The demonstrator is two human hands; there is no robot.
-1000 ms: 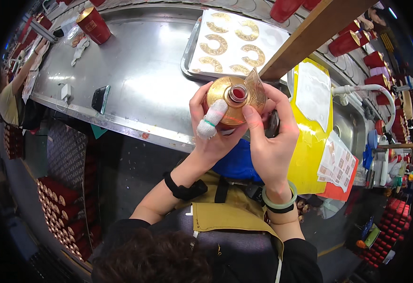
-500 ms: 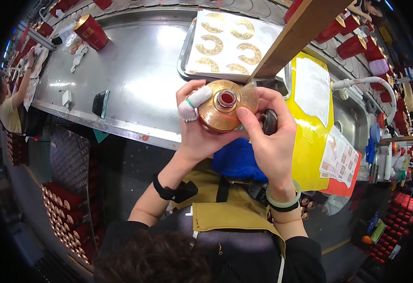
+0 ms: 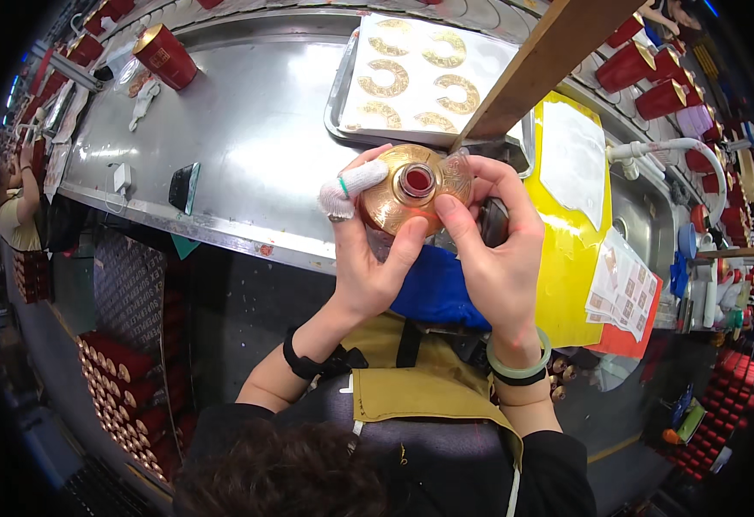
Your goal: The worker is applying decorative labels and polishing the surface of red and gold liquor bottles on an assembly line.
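Note:
Between my hands is a bottle with a gold, patterned shoulder [image 3: 386, 207] and a short open neck, dark red inside. My left hand [image 3: 364, 271] grips its left side, thumb on the near part of the shoulder; one finger wears a white knitted finger cover [image 3: 361, 179] with a green band. On the other side my right hand [image 3: 502, 267] presses its thumb on the shoulder beside a curved, partly see-through gold piece [image 3: 457, 175]. A dark rounded object [image 3: 492, 222] is tucked in my right hand; its kind is unclear. The bottle's lower body is hidden.
Behind the bottle, a metal tray [image 3: 336, 112] bears a white sheet of gold C-shaped decals [image 3: 384, 77]. A wooden post [image 3: 532, 65] slants close by. A yellow board [image 3: 567, 293] and a sink [image 3: 631, 211] lie right. A phone-like device [image 3: 185, 189] and red cup-shaped container [image 3: 166, 57] stand left.
My left thumb has come up onto the near side of the bottle's shoulder, and the left hand has shifted. The right hand keeps nearly the same hold. At far left, a person's arm has moved.

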